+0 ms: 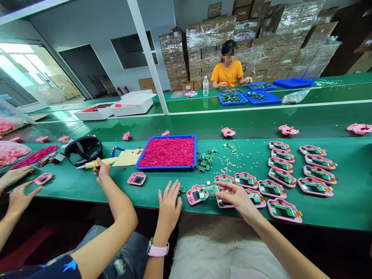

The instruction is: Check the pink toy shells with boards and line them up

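My left hand [170,205], with a pink-strapped watch at its wrist, is open with fingers spread over the table's front edge. A small green board [182,189] lies by its fingertips. My right hand [236,195] holds a green circuit board [214,189] between thumb and fingers. That board's left end reaches over a pink handheld-shaped shell [192,195] with a dark screen, which lies between my hands. Several similar pink shells with green boards [273,188] lie beside and beyond my right hand.
A blue tray [195,153] of small dark-pink pieces stands ahead, beside a pile of green boards [205,162]. At left, a co-worker's hand [102,170] holds a yellow-handled tool. Pink parts [228,132] line the far strip. A person in orange [229,73] sits opposite.
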`<state>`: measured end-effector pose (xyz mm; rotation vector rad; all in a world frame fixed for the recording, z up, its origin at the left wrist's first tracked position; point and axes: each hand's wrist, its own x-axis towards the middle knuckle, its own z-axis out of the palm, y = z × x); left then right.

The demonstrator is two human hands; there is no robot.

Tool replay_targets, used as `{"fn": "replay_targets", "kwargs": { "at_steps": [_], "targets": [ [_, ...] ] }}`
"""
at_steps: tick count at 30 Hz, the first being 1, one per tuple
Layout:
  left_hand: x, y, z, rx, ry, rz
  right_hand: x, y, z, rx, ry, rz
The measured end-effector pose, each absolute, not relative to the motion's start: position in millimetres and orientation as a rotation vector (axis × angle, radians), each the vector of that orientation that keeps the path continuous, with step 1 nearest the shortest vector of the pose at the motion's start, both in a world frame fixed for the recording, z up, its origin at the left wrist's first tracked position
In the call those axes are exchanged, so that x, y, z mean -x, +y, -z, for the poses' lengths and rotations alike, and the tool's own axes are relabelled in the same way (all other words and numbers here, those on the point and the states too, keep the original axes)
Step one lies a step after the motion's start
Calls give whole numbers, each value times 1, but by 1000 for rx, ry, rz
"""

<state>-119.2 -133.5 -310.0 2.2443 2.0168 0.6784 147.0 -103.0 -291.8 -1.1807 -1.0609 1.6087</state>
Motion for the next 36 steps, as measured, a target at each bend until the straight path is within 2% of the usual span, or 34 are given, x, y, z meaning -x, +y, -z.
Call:
{"fn": "replay_targets", "kwargs": {
  "at_steps": [8,18,26,36],
  "targets": [
    [90,-140,316,-2416,1949,-656,-127,-92,297,1134,-1627,-1271],
    [85,-162,307,-2104,1870,-1109,-133,-104,292,1074,-1882,-857],
    [81,-182,281,-1815,1657,-1235,-143,-125,263,929,-1941,-735],
    [73,-199,273,-1327,1439,-1293,-146,-143,250,796,-1949,-612]
  ]
}}
